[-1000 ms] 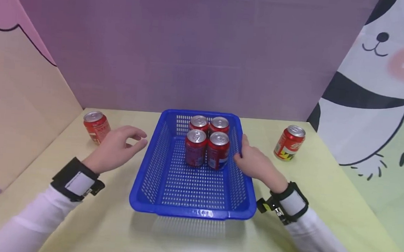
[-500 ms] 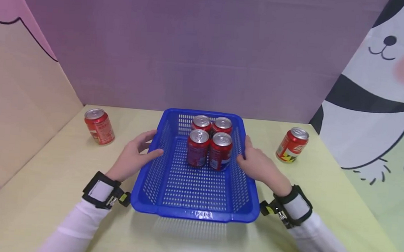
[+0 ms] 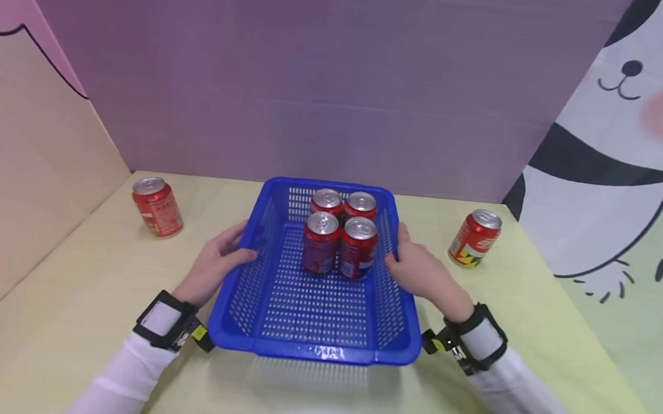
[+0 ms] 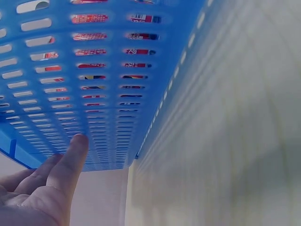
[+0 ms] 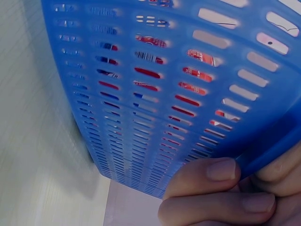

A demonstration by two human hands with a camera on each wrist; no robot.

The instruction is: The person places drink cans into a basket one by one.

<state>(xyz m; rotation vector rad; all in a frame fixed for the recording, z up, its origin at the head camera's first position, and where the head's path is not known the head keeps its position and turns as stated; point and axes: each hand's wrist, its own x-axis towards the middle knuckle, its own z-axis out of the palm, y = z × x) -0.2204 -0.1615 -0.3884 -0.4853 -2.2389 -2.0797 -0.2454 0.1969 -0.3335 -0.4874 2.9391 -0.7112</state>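
A blue plastic basket (image 3: 312, 350) with slotted walls stands between both hands on the pale yellow table. Several red soda cans (image 3: 320, 245) stand upright in it, grouped toward its back right. On the left side, my left hand (image 3: 212, 266) holds the rim, thumb over the top and fingers outside against the slotted wall, as the left wrist view shows. My right hand (image 3: 426, 272) grips the opposite rim; in the right wrist view its fingers (image 5: 211, 176) curl under the edge. Whether the basket's bottom touches the table is hard to tell.
One red can (image 3: 158, 208) stands on the table left of the basket, another red can (image 3: 475, 238) to its right. A purple wall (image 3: 328, 85) rises behind the table. Printed panels flank it, the right one with a panda (image 3: 618, 150).
My left hand has moved right, from beside the left can to the basket's left rim, and now holds it. My right hand stays on the right rim. The cans have not moved.
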